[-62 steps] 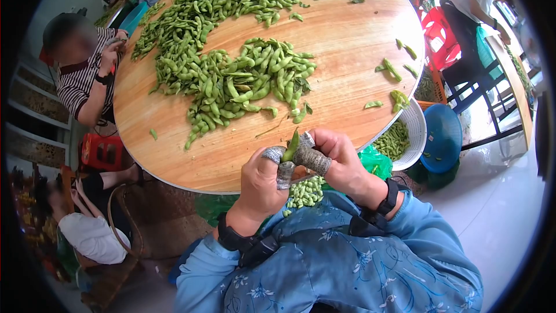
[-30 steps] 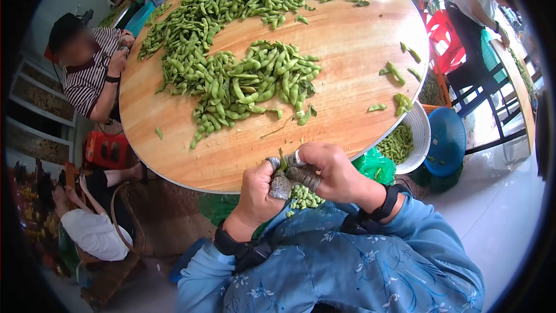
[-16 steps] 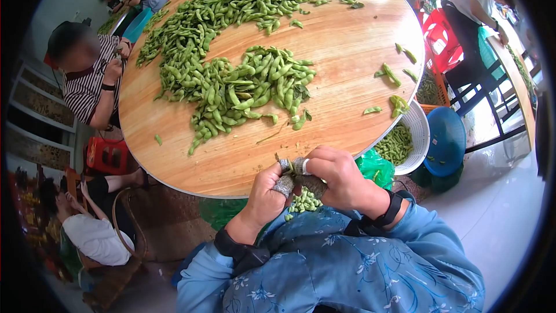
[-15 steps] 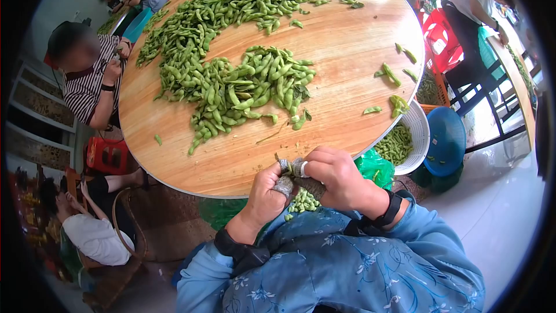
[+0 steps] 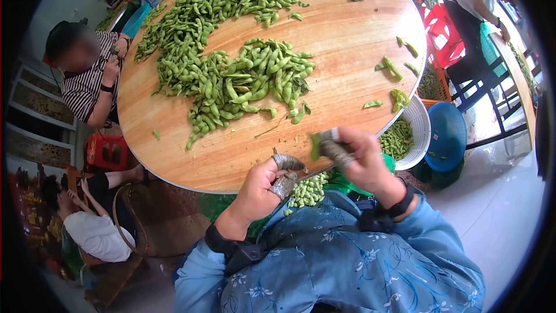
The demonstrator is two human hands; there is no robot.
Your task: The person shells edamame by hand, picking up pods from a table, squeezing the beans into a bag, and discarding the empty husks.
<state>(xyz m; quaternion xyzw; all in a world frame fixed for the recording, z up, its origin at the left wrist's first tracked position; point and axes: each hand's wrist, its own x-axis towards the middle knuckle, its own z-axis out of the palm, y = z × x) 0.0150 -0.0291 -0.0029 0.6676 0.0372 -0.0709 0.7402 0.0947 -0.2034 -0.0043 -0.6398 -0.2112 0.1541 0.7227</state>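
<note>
My right hand (image 5: 358, 156), blurred by motion, pinches a green soybean pod (image 5: 314, 146) between its grey-taped fingertips, over the table's near edge. My left hand (image 5: 259, 190) is at the same edge, its taped thumb and forefinger apart, with no pod showing between them. Shelled green beans (image 5: 308, 190) lie heaped just below and between the hands, by green plastic (image 5: 353, 182). In front of me a large pile of soybean pods (image 5: 231, 84) covers the left and middle of the round wooden table (image 5: 341, 75).
Loose pods (image 5: 392, 68) lie along the table's right side. Beyond that edge stand a white basket (image 5: 421, 139) with pods and a blue basin (image 5: 446, 139). A person in a striped shirt (image 5: 87, 95) sits at the left; a red stool (image 5: 107, 152) stands nearby.
My hands have parted. The right one has moved right and slightly up with a pod in its fingers, while the left has stayed close by. More of the shelled beans now show.
</note>
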